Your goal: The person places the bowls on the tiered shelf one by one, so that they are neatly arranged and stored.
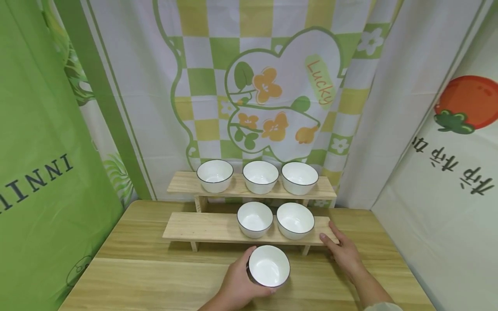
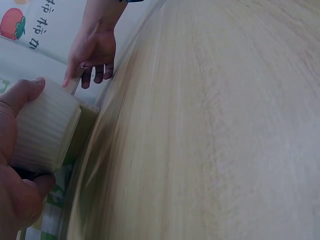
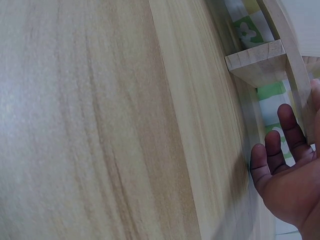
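My left hand (image 1: 240, 280) grips a white bowl (image 1: 269, 265) with a dark rim, holding it in front of the lower tier of a wooden shelf (image 1: 202, 225). In the left wrist view the bowl's ribbed outer wall (image 2: 47, 127) shows between thumb and fingers. At the shelf's right end, my right hand (image 1: 344, 255) holds the board with thumb and index finger. Its other fingers (image 3: 275, 150) hang loosely below the board in the right wrist view. Two like bowls, a middle one (image 1: 254, 219) and a right one (image 1: 295, 220), stand upright on the lower tier.
The upper tier (image 1: 180, 183) carries three more bowls: left (image 1: 215, 176), middle (image 1: 260, 177) and right (image 1: 300, 178). The shelf stands on a wooden table (image 1: 155, 276). Printed cloth (image 1: 136, 86) hangs behind and on both sides.
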`<state>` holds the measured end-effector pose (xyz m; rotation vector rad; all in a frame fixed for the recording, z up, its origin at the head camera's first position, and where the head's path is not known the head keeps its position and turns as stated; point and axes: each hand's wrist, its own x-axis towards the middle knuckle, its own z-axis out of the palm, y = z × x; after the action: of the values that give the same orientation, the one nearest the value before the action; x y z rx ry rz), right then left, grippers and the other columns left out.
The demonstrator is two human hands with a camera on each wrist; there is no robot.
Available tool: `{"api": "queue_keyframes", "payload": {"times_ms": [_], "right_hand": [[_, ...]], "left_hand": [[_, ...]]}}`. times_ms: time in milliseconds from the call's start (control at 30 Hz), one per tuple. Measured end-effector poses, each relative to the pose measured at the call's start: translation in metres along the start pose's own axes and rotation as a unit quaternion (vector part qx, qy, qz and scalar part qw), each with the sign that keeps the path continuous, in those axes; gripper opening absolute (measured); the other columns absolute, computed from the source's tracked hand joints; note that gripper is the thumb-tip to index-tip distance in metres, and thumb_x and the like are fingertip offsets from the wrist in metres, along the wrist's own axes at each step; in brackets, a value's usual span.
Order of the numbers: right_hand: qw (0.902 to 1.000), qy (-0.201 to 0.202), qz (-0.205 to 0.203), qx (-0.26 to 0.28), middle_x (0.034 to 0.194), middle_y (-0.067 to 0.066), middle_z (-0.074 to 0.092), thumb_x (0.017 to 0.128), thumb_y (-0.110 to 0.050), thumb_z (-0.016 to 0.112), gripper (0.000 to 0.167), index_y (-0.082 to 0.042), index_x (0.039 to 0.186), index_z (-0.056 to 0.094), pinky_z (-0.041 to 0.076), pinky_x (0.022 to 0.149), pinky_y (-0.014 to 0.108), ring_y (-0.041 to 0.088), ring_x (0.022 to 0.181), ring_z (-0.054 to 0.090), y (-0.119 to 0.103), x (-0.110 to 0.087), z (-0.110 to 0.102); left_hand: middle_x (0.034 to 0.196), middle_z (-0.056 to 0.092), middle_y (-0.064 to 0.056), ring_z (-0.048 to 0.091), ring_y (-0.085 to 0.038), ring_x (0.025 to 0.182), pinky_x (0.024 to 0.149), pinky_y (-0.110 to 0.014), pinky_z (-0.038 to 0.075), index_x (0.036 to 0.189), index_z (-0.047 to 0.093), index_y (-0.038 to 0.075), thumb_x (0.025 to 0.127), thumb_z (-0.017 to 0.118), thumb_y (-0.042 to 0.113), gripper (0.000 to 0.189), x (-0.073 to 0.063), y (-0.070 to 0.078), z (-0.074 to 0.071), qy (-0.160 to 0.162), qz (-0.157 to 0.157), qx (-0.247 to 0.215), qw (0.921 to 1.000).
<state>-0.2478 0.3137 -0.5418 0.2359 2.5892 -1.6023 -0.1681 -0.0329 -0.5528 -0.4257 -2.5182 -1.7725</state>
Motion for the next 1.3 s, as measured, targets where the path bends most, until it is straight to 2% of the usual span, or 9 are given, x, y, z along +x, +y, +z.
{"api": "queue_keyframes", "payload": {"times_ms": [233, 467, 633, 867, 1067, 1300], "right_hand": [[1.0000, -0.002, 0.001, 0.001, 0.167, 0.026, 0.024, 0.096, -0.065, 0.063, 0.090, -0.029, 0.167, 0.021, 0.054, 0.083, 0.034, 0.031, 0.112, 0.058, -0.001, -0.001, 0.000], [1.0000, -0.006, 0.002, 0.006, 0.168, 0.026, 0.019, 0.096, -0.064, 0.063, 0.090, -0.029, 0.167, 0.020, 0.054, 0.085, 0.034, 0.034, 0.120, 0.056, -0.003, -0.002, 0.000], [0.9999, -0.004, 0.004, 0.010, 0.168, 0.025, 0.020, 0.096, -0.063, 0.063, 0.090, -0.029, 0.167, 0.020, 0.054, 0.086, 0.034, 0.035, 0.122, 0.055, -0.003, -0.001, 0.000], [0.9999, -0.009, 0.007, 0.008, 0.166, 0.028, 0.023, 0.097, -0.064, 0.062, 0.090, -0.029, 0.167, 0.018, 0.054, 0.091, 0.037, 0.037, 0.129, 0.054, -0.002, -0.002, 0.000], [0.9999, -0.007, 0.006, 0.007, 0.166, 0.028, 0.023, 0.097, -0.064, 0.062, 0.090, -0.029, 0.167, 0.018, 0.054, 0.090, 0.037, 0.036, 0.128, 0.054, -0.002, -0.002, 0.000], [1.0000, -0.005, 0.001, 0.001, 0.167, 0.026, 0.023, 0.097, -0.064, 0.062, 0.090, -0.029, 0.167, 0.019, 0.054, 0.088, 0.035, 0.033, 0.124, 0.056, -0.001, -0.001, 0.000]], "left_hand": [[0.134, 0.065, -0.002, 0.063, -0.021, 0.119, 0.105, -0.039, 0.050, 0.152, 0.046, 0.013, 0.058, 0.102, 0.042, 0.114, -0.002, 0.001, -0.014, -0.001, 0.002, -0.011, 0.9999], [0.134, 0.065, 0.000, 0.063, -0.023, 0.121, 0.105, -0.040, 0.051, 0.150, 0.049, 0.020, 0.059, 0.103, 0.035, 0.107, -0.002, 0.004, -0.034, 0.000, 0.014, -0.011, 0.9998], [0.135, 0.065, 0.002, 0.063, -0.023, 0.121, 0.105, -0.039, 0.051, 0.149, 0.050, 0.022, 0.060, 0.103, 0.038, 0.105, -0.002, 0.004, -0.046, 0.004, 0.024, -0.011, 0.9996], [0.135, 0.065, 0.001, 0.062, -0.021, 0.124, 0.106, -0.035, 0.050, 0.149, 0.050, 0.024, 0.060, 0.103, 0.033, 0.104, -0.004, 0.003, -0.058, 0.011, 0.005, -0.021, 0.9997], [0.137, 0.064, -0.002, 0.061, -0.022, 0.125, 0.107, -0.037, 0.049, 0.151, 0.050, 0.019, 0.060, 0.103, 0.033, 0.106, -0.007, 0.003, -0.068, 0.022, -0.007, -0.023, 0.9995], [0.140, 0.062, -0.005, 0.060, -0.022, 0.127, 0.109, -0.037, 0.048, 0.152, 0.048, 0.009, 0.057, 0.104, 0.028, 0.111, -0.008, 0.006, -0.082, 0.054, -0.025, -0.044, 0.9973]]}}
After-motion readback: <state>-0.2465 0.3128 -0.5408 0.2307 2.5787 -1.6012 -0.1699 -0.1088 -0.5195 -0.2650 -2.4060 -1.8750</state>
